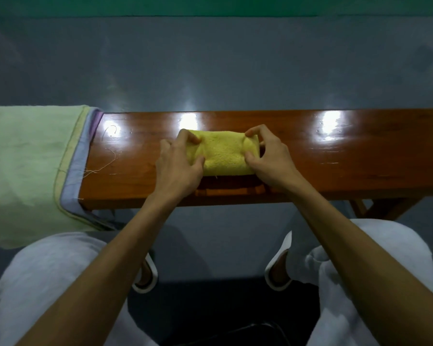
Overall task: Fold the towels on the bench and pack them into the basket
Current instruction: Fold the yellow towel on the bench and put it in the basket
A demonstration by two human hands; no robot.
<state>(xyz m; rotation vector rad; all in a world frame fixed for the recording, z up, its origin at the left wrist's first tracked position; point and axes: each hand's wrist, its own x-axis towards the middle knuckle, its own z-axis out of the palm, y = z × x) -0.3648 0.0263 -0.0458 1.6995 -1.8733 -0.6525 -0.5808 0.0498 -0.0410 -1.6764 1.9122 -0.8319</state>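
Pale trousers (pixel 48 270) are seen at the bottom edge, with white slippers (pixel 145 275) on the grey floor (pixel 210 71) between the knees. Two bare forearms are stretched forward to the glossy wooden tabletop (pixel 335 158). A small folded yellow towel (pixel 223 156) is laid near the middle of it, close to the near edge. Its left end is pinched by the curled fingers and thumb of the left hand (pixel 178 166), and its right end is gripped in the same way by the right hand (pixel 270 163). Well to the left, a pale green towel (pixel 28 158) is draped over the end of the tabletop, with lilac cloth (pixel 78 156) showing beneath its edge. A loose thread (pixel 105 163) is trailed beside that edge.
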